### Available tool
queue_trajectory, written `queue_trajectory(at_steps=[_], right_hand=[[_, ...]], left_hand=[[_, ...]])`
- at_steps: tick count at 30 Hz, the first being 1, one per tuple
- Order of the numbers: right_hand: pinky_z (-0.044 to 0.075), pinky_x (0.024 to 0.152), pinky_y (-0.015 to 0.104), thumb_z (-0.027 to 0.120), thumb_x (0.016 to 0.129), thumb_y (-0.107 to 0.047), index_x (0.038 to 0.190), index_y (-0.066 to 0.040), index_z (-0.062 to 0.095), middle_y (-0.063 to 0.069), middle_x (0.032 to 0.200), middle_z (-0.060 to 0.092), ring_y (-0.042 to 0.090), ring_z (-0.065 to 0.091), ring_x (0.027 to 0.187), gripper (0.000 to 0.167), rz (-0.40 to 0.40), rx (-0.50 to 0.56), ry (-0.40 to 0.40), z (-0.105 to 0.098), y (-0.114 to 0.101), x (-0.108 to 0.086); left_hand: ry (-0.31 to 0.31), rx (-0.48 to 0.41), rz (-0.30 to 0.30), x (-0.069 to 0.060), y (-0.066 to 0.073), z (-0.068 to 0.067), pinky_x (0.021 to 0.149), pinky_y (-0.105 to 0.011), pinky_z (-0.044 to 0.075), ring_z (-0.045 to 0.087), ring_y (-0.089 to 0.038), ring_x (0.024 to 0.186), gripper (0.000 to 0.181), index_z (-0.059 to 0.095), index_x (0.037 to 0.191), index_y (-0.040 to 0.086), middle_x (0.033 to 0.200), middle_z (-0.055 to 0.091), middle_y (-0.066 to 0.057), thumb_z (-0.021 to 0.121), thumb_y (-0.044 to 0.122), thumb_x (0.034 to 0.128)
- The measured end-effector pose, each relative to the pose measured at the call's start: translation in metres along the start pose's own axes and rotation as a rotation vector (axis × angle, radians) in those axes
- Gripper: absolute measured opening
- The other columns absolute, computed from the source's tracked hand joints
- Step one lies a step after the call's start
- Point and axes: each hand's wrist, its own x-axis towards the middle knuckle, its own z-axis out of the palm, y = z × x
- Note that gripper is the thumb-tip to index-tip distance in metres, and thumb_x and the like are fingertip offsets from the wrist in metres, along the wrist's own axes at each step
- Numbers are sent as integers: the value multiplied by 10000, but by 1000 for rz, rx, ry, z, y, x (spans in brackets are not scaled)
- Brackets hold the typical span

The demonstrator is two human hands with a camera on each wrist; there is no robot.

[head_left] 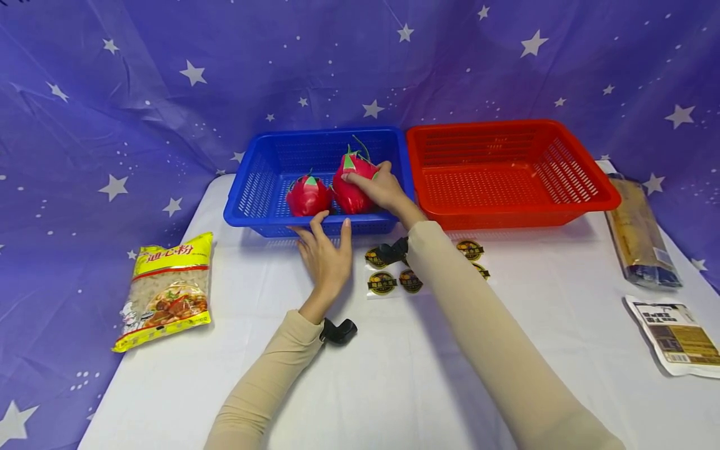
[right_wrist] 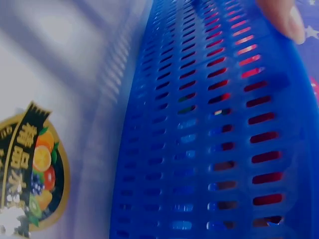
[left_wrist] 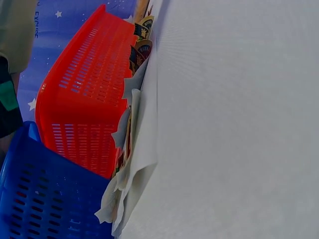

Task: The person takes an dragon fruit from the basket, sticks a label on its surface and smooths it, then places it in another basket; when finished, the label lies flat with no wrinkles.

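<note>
Two red dragon fruits with green tips are in the blue basket (head_left: 264, 220). My right hand (head_left: 382, 187) reaches over the front rim and grips the right-hand dragon fruit (head_left: 350, 195), thumb on its front; fingers behind it are partly hidden. The other dragon fruit (head_left: 309, 199) lies just left of it. At the front rim my left hand (head_left: 326, 256) has its fingers spread, the fingertips touching the rim. In the right wrist view a fingertip rests on the rim of the blue basket (right_wrist: 199, 124), with red showing through the slots.
A red basket (head_left: 517, 219) adjoins the blue one on the right. Round fruit stickers (head_left: 382, 283) on a clear sheet lie in front of the baskets. At the left is a yellow food bag (head_left: 169, 287); at the right are a brown package (head_left: 638, 228) and a white-and-brown packet (head_left: 675, 334).
</note>
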Motion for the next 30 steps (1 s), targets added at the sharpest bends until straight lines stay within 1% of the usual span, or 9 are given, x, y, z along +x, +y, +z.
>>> queue_trajectory(at_steps=[3,7,9,12,15,20,24,28,30], right_hand=[[472,881,336,591,721,-617,1243,-83,257,149,1171,512,243,527,1026,818,-18,47,9,-2,-1,-2],[493,862,323,595,730,-604,1242,-105,265,140,1199,497,235,538,1044,787,-52,148,13,-6,-4,-6],[527,797,333,596,748,-572,1248,-102,257,147,1220,474,242,566,1027,766,-78,223,5,-8,-6,-9],[554,651,393,589,786,-502,1256,-92,231,176,1236,435,291,620,954,719,-120,361,-24,-10,-9,-15],[545,591,432,572,811,-460,1257,-100,226,183,1228,433,318,643,898,669,-148,453,-41,-13,-11,-23],[552,639,392,565,819,-437,1302,-118,222,160,1240,441,295,625,951,673,-173,495,-64,-19,-14,-46],[548,702,388,561,817,-410,1314,-139,223,151,1255,428,298,600,1003,659,-169,539,-99,-26,-10,-67],[533,780,388,555,813,-378,1308,-136,235,148,1273,408,289,564,1050,637,-193,531,-121,-32,0,-91],[525,802,389,556,810,-377,1316,-138,230,144,1282,396,287,547,1069,647,-200,499,-132,-33,8,-104]], left_hand=[[-4,-5,6,0,0,0,1105,-537,94,-67,-427,1371,502,382,1244,208,1459,-47,-338,436,544,874],[-10,4,8,1,0,1,1102,-549,84,-75,-425,1371,509,377,1252,215,1462,-35,-333,427,552,874],[-15,11,7,2,0,1,1098,-563,77,-77,-425,1371,507,372,1255,224,1463,-29,-332,418,557,876],[-16,19,5,3,1,0,1094,-577,74,-69,-431,1368,498,369,1257,236,1462,-12,-336,407,559,879],[-18,27,4,4,1,-1,1092,-581,75,-63,-432,1368,488,368,1255,241,1462,-4,-335,406,554,881],[-19,21,0,4,1,-2,1100,-567,55,-74,-431,1367,485,380,1250,235,1464,-17,-332,416,547,881],[-27,21,-6,3,1,-2,1099,-572,46,-81,-429,1366,485,380,1251,236,1463,-35,-331,422,545,879],[-31,30,-2,1,0,-2,1094,-581,57,-76,-428,1368,450,369,1260,244,1463,-29,-333,442,491,890],[-31,34,2,1,-1,-2,1093,-582,62,-80,-420,1372,431,362,1266,246,1466,-25,-327,444,455,899]])
